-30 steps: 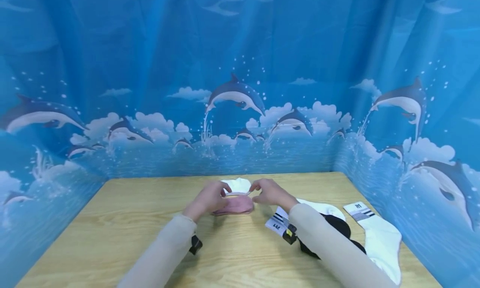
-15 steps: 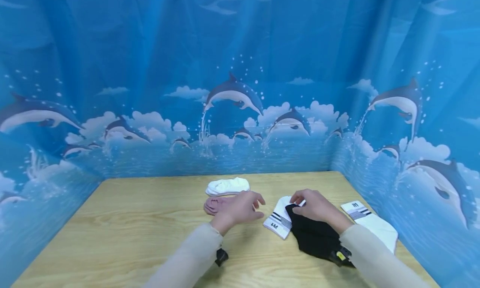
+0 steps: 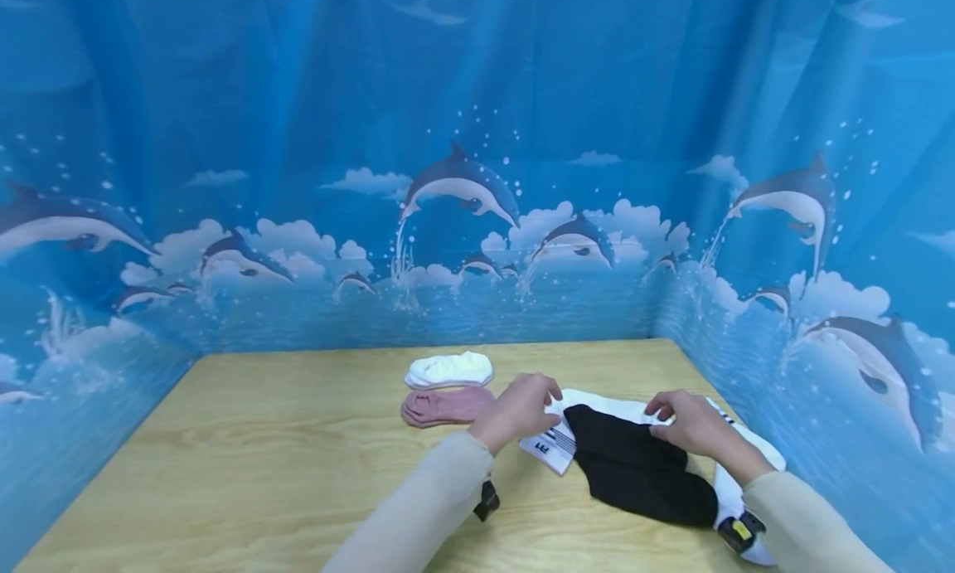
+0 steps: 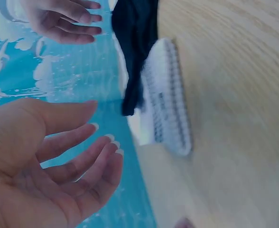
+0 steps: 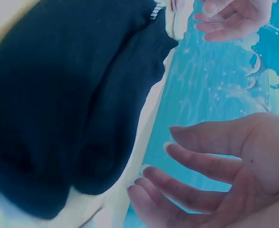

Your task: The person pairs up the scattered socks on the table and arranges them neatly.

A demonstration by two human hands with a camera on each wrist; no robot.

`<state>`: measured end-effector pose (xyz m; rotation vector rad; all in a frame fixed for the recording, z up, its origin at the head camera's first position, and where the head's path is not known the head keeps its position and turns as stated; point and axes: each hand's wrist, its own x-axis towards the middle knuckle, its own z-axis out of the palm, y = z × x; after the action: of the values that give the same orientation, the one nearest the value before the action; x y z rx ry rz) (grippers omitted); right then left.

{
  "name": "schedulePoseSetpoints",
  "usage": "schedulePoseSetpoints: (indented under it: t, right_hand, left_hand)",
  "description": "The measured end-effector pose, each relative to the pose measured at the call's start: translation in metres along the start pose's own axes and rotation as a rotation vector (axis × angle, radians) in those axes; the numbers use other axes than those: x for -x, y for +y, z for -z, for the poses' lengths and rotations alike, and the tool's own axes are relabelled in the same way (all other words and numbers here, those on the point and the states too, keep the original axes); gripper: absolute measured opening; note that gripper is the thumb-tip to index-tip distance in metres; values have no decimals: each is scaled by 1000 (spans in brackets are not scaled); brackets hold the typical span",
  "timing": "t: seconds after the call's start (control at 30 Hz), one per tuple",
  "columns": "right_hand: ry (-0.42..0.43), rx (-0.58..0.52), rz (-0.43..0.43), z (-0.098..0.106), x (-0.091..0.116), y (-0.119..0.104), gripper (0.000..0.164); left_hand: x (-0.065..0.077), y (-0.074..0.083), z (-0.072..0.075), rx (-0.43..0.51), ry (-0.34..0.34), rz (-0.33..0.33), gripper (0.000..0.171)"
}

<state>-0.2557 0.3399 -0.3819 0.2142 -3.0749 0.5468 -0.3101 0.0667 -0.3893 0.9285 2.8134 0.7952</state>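
A pair of black socks lies on the right half of the table, partly over a white sock with dark stripes. My left hand hovers at the left end of these socks, fingers loosely bent with nothing between them, as the left wrist view shows. Over the far right side of the black socks is my right hand; in the right wrist view its thumb and fingers are apart and hold nothing. Another white striped sock lies partly hidden behind my right wrist.
Folded pink ankle socks lie left of my left hand, with white ankle socks just behind them. The wooden table is bordered by a blue dolphin-print curtain at the back and sides.
Both hands have moved right, from the pink and white ankle socks to the black socks, my right hand arriving first. The ankle socks stay behind at the back of the table.
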Motion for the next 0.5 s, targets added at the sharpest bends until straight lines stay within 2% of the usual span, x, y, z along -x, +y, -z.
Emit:
schedulePoseSetpoints:
  t: [0.13,0.23,0.37,0.5]
  right_hand:
    - [-5,18,1,-3,4,14,21]
    - [-18,33,-17,-6,5,21,20]
    - [-26,20,-31,-11,3,24,19]
    - [-27,4,-38,-14,3,26,20]
  left_hand:
    - [-10,0,-14,26,3,40,32]
    - [-17,1,-25,60,33,76,34]
    - [-22,4,-37,70,83,125,37]
    - [-25,8,-44,68,82,167,32]
